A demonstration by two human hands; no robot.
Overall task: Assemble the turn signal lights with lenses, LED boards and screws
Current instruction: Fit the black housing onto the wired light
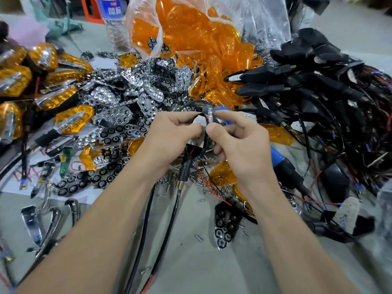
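Note:
My left hand (171, 136) and my right hand (239, 143) meet over the middle of the table, both gripping one black turn signal housing (196, 145). Its threaded stem (183, 172) and black wires hang down between my wrists. A white LED board (199, 123) shows between my fingertips, and my right fingers pinch a small grey part (209, 112) at the housing's top. Loose screws (169, 181) lie scattered under my hands. Chrome reflectors (131, 96) are heaped behind my left hand, and amber lenses (191, 39) spill from a clear bag.
Black housings with wires (318, 88) pile up at the right. Finished amber lights (25, 81) lie at the left. A blue-handled screwdriver (282, 164) rests under my right hand. A water bottle (113, 20) stands at the back. A black reflector (226, 225) lies near the front.

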